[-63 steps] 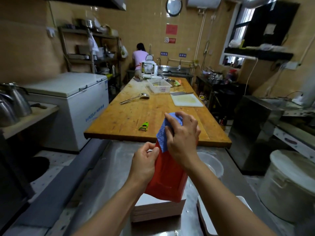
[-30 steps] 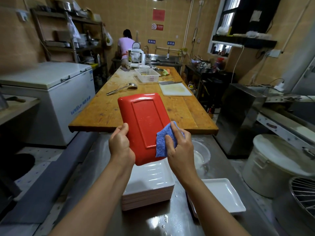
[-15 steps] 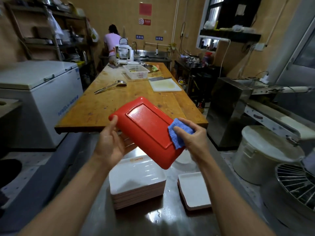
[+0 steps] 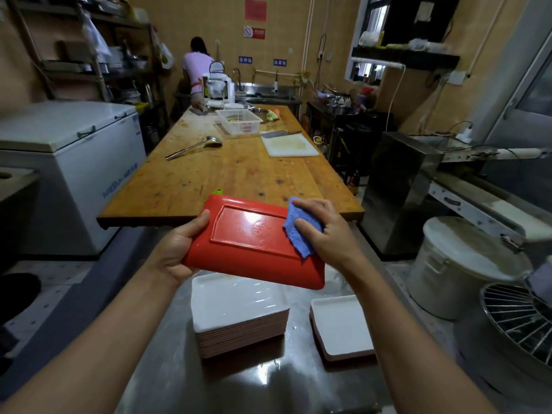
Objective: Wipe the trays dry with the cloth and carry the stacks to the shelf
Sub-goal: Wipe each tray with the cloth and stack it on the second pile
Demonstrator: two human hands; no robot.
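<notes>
Wiping underway: left hand [image 4: 176, 252] grips the red tray [image 4: 254, 243] underside-up at its 9 o'clock edge; right hand [image 4: 325, 231] presses the blue cloth [image 4: 295, 234] at 3 o'clock. White stack [image 4: 239, 315] and single tray [image 4: 340, 327] on the steel surface [image 4: 268, 383] below; carrying not started.

The red tray [image 4: 254, 243] hides the far edge of the white tray stack [image 4: 239, 309].

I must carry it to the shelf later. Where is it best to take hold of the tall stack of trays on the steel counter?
Probably grip the stack of trays low, one hand on each short side, under the bottom tray. Its many layers could slide, and the steel counter shows room on both sides.
</notes>
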